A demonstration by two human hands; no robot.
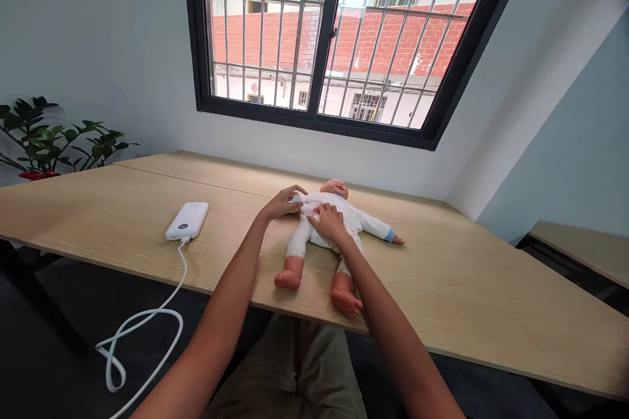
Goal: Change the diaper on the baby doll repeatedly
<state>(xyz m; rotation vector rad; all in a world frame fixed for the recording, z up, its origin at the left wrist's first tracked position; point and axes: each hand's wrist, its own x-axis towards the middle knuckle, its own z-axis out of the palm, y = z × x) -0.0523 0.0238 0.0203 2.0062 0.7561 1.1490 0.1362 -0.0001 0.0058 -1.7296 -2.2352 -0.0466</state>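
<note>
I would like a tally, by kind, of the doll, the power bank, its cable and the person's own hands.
Doll: 1
Power bank: 1
Cable: 1
Hands (left hand, right hand): 2
Total: 5

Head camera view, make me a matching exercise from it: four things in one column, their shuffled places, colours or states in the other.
1. doll
2. right hand
3. power bank
4. window frame

A. dark-coloured
B. plugged into a cable
C. on the doll's front
D. lying face up on the table

Pairs: 1-D, 2-C, 3-B, 4-A
</note>
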